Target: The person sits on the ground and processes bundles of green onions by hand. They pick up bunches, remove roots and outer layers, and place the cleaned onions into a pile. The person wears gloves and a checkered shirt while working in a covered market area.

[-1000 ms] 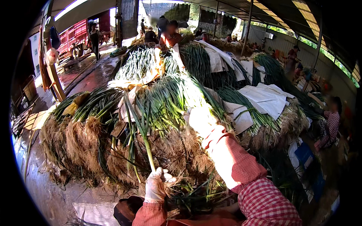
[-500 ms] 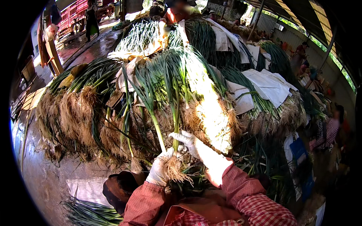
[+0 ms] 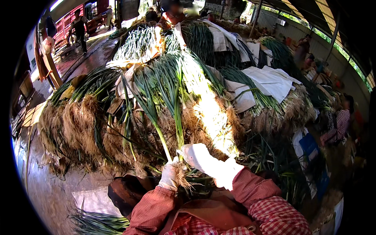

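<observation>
Two leeks with long green leaves stand before me, root ends toward me. My left hand (image 3: 169,176), in a white glove, is closed around their lower ends, and brown roots (image 3: 182,175) hang out beside it. The left leek (image 3: 162,141) leans away to the left; the right leek (image 3: 179,127) rises nearly straight. My right hand (image 3: 196,156), gloved and brightly sunlit, has its fingers bent in at the right leek's lower stalk, just above the left hand. Its fingertips are partly hidden. Behind both hands lies a big heap of leeks (image 3: 156,78), roots facing me.
White sheets (image 3: 270,83) cover parts of the heap. Cut leaves (image 3: 274,160) lie at the right, and more leeks (image 3: 98,223) on the floor at lower left. A dark rounded object (image 3: 126,194) sits beside my left forearm. Other people (image 3: 340,119) are at the right and back.
My right hand's fingers, stretched out beside the right leek before, have curled in lower on its stalk. My left hand keeps its hold. The view has shifted slightly; a person at back left has moved.
</observation>
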`<state>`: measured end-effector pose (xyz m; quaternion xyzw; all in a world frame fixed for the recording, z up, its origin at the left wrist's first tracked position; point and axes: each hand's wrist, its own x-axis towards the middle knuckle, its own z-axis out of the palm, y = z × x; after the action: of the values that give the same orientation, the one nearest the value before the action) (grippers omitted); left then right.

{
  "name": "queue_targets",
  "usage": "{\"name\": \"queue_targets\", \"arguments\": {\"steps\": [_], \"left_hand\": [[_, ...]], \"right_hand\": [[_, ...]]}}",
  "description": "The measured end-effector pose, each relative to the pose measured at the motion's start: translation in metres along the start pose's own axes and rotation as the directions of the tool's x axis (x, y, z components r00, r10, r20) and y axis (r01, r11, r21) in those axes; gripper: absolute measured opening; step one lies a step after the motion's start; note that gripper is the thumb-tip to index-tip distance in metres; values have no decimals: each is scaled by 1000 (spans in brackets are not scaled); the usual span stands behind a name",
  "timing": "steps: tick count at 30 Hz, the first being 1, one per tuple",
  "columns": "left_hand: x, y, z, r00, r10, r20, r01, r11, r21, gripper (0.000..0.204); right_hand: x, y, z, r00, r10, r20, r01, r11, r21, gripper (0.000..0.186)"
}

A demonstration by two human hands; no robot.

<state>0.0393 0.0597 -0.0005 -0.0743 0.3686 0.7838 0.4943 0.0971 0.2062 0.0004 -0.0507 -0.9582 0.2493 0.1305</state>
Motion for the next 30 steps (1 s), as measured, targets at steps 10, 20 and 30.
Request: {"name": "queue_targets", "arguments": {"steps": [10, 20, 30], "left_hand": [[-6, -8, 18, 994, 107, 19, -107, 994, -6, 16], [3, 9, -7, 929, 352, 118, -364, 925, 105, 8], [-5, 39, -7, 968, 83, 236, -33, 977, -210, 22]], "right_hand": [[-46, -63, -43, 965, 66, -255, -40, 994, 103, 11], [-11, -61, -28, 967, 179, 179, -250, 567, 785, 18], [-82, 60, -49, 868, 363, 340, -488, 753, 442, 37]]}}
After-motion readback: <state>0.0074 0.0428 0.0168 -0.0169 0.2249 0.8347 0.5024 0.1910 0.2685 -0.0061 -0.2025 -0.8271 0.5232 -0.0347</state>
